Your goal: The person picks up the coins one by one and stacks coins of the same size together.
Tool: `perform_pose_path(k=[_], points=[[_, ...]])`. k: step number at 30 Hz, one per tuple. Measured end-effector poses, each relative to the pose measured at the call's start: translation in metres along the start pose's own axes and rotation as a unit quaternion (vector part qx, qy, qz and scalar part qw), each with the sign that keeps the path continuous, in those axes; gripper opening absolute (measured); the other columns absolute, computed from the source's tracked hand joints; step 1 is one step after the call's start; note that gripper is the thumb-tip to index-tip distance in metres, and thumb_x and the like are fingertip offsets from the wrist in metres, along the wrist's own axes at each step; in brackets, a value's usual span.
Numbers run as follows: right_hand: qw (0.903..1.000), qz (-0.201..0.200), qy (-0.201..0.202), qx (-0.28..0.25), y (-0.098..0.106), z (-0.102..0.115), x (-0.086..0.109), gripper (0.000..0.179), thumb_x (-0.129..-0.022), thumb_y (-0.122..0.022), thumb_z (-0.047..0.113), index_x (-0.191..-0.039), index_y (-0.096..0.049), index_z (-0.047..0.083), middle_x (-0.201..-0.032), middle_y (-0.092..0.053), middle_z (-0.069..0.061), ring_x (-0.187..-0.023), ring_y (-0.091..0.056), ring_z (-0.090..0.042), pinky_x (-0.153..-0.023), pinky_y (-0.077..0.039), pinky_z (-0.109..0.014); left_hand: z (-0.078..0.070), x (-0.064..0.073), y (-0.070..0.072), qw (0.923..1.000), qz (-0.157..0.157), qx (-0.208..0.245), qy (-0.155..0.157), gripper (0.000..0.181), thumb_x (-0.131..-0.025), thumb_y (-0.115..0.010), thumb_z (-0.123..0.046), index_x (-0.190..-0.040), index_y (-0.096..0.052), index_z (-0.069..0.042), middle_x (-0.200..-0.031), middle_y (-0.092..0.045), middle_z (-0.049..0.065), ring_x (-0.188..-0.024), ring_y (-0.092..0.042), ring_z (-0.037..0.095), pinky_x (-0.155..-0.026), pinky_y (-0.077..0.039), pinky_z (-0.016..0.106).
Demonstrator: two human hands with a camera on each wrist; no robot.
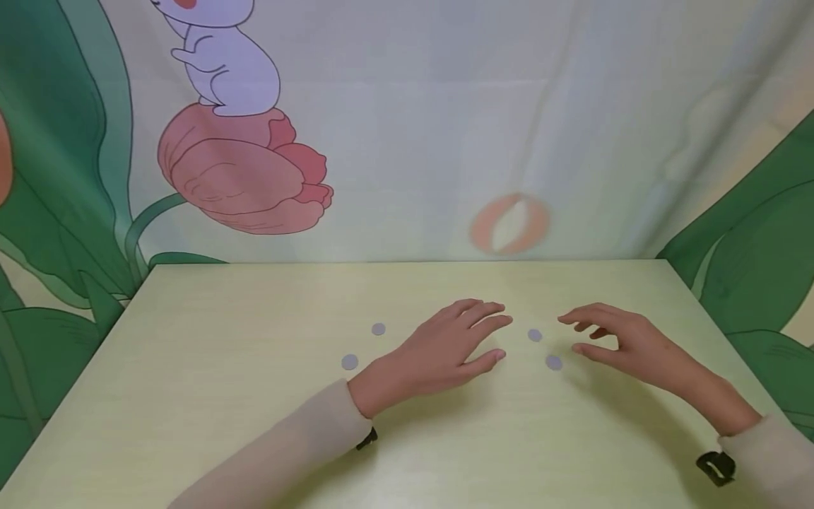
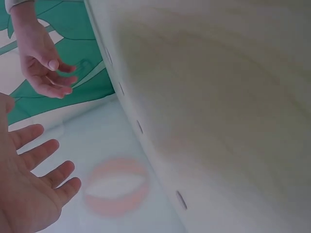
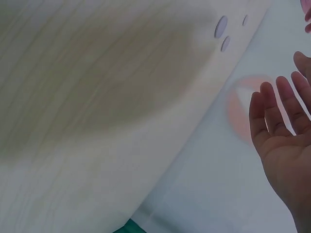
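Small flat grey discs lie on the pale wooden table (image 1: 191, 396). Two of them, a far-left disc (image 1: 378, 329) and a near-left disc (image 1: 350, 362), sit to the left of my left hand (image 1: 439, 346). Between the hands lie a far-right disc (image 1: 535, 335) and a near-right disc (image 1: 554, 363). The left hand hovers above the table with fingers spread loosely, holding nothing. My right hand (image 1: 642, 350) is also raised, its fingers lightly bent towards the right-hand discs and its palm bare in the right wrist view. Neither hand touches a disc.
Behind the table hangs a printed curtain (image 1: 413, 141) with a rabbit, a pink flower and green leaves. The table's back edge (image 1: 407, 262) runs along its foot. A black strap (image 1: 716, 468) shows beside the right sleeve (image 1: 776, 459).
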State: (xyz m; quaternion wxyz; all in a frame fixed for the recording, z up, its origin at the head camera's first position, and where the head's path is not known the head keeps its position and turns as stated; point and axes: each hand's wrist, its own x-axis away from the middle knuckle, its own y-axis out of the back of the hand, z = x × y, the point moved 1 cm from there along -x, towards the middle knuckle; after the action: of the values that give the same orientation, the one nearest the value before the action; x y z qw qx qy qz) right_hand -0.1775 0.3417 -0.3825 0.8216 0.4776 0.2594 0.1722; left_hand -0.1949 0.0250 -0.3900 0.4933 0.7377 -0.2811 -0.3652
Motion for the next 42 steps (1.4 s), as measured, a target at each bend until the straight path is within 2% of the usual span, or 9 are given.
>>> perform_pose_path(k=[8, 13, 16, 21, 28, 34, 38, 42], points=[[0.9993, 0.034, -0.017, -0.003, -0.005, -0.015, 0.004, 0.035, -0.086, -0.080, 0.007, -0.119, -0.071, 0.012, -0.112, -0.072, 0.001, -0.091, -0.068, -0.014, -0.079, -0.058, -0.031, -0.012, -0.020, -0.012, 0.9997, 0.005, 0.025, 0.005, 0.045, -0.106, -0.048, -0.045, -0.141, -0.057, -0.019, -0.143, -0.053, -0.004, -0.135, -0.045, 0.019, -0.111, -0.038, 0.031], [0.9974, 0.065, -0.027, -0.015, -0.014, -0.027, 0.004, 0.032, -0.087, -0.081, 0.009, -0.117, -0.074, 0.015, -0.107, -0.072, 0.007, -0.090, -0.064, -0.005, -0.079, -0.057, -0.030, -0.021, -0.034, -0.018, 0.9993, 0.009, 0.036, 0.008, 0.040, -0.104, -0.055, -0.045, -0.134, -0.062, -0.019, -0.136, -0.058, -0.006, -0.130, -0.049, 0.017, -0.107, -0.041, 0.027], [0.9969, 0.074, -0.011, -0.023, -0.019, -0.031, 0.004, 0.032, -0.087, -0.080, 0.009, -0.118, -0.074, 0.017, -0.104, -0.071, 0.010, -0.088, -0.062, -0.001, -0.075, -0.056, -0.029, -0.024, -0.041, -0.023, 0.9979, 0.023, 0.055, 0.022, 0.040, -0.103, -0.058, -0.044, -0.131, -0.064, -0.017, -0.132, -0.060, -0.004, -0.124, -0.053, 0.015, -0.101, -0.044, 0.024], [0.9954, 0.083, 0.025, -0.040, -0.029, -0.037, 0.002, 0.033, -0.088, -0.078, 0.006, -0.120, -0.073, 0.016, -0.103, -0.069, 0.010, -0.085, -0.060, 0.000, -0.070, -0.054, -0.025, -0.027, -0.051, -0.030, 0.9936, 0.054, 0.086, 0.047, 0.034, -0.102, -0.064, -0.035, -0.126, -0.068, -0.012, -0.118, -0.065, 0.000, -0.103, -0.059, 0.010, -0.087, -0.047, 0.017], [0.9933, 0.083, 0.058, -0.055, -0.038, -0.038, 0.001, 0.035, -0.088, -0.078, 0.002, -0.119, -0.074, 0.019, -0.102, -0.065, 0.008, -0.085, -0.062, -0.003, -0.076, -0.057, -0.027, -0.027, -0.064, -0.039, 0.9881, 0.080, 0.110, 0.073, 0.030, -0.098, -0.070, -0.029, -0.121, -0.071, -0.009, -0.103, -0.067, -0.001, -0.085, -0.056, 0.007, -0.071, -0.044, 0.013], [0.9934, 0.075, 0.075, -0.043, -0.041, -0.039, 0.000, 0.034, -0.087, -0.078, 0.002, -0.114, -0.075, 0.022, -0.101, -0.063, 0.009, -0.083, -0.059, -0.001, -0.074, -0.057, -0.026, -0.026, -0.072, -0.046, 0.9811, 0.100, 0.143, 0.083, 0.028, -0.096, -0.073, -0.027, -0.117, -0.072, -0.007, -0.079, -0.059, -0.004, -0.071, -0.050, 0.007, -0.062, -0.041, 0.015], [0.9966, 0.062, 0.053, -0.013, -0.046, -0.038, 0.000, 0.026, -0.085, -0.082, 0.008, -0.106, -0.074, 0.022, -0.098, -0.061, 0.012, -0.083, -0.056, -0.002, -0.074, -0.055, -0.024, -0.022, -0.073, -0.052, 0.9766, 0.119, 0.155, 0.089, 0.026, -0.096, -0.074, -0.024, -0.115, -0.072, -0.007, -0.074, -0.058, -0.004, -0.066, -0.049, 0.006, -0.061, -0.040, 0.015], [0.9980, 0.062, -0.005, 0.006, -0.049, -0.033, 0.000, 0.016, -0.088, -0.081, 0.022, -0.100, -0.070, 0.026, -0.095, -0.059, 0.015, -0.084, -0.053, -0.003, -0.076, -0.051, -0.024, -0.020, -0.073, -0.058, 0.9724, 0.129, 0.169, 0.094, 0.027, -0.095, -0.075, -0.021, -0.116, -0.071, -0.005, -0.072, -0.058, -0.003, -0.064, -0.049, 0.006, -0.061, -0.040, 0.014]])
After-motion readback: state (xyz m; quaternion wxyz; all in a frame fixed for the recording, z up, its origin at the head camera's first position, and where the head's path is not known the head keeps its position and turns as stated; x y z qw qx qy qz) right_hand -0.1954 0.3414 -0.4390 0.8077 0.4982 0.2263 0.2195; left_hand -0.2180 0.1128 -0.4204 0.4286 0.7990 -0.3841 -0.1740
